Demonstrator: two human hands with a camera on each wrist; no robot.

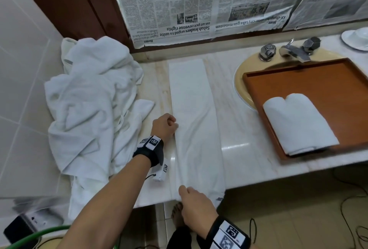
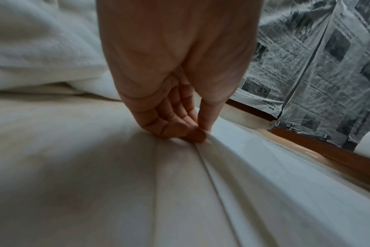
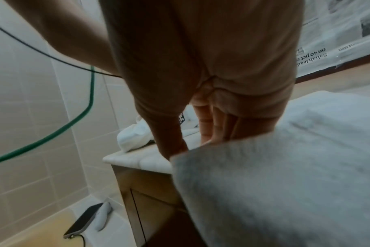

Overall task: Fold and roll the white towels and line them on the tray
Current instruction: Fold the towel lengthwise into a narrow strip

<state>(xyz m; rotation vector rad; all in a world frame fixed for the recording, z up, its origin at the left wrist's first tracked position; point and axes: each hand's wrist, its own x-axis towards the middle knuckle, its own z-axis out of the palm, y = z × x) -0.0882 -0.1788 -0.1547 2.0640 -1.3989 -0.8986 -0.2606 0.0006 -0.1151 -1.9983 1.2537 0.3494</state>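
At frame left, loose towel heap [image 1: 89, 109]. Centre frame, folded towel strip [image 1: 191, 93]. Left hand [image 1: 164, 127] pinching its left edge mid-length; right hand [image 1: 196, 202] gripping the near end. Better to square edges before rolling tight. At right, tray [image 1: 326, 73] holding rolled towels [image 1: 298, 123].

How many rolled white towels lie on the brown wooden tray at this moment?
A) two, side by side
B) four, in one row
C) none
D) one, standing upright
A: the head view shows two rolled white towels lying side by side and touching, at the near end of the brown wooden tray; the rest of the tray floor is bare.
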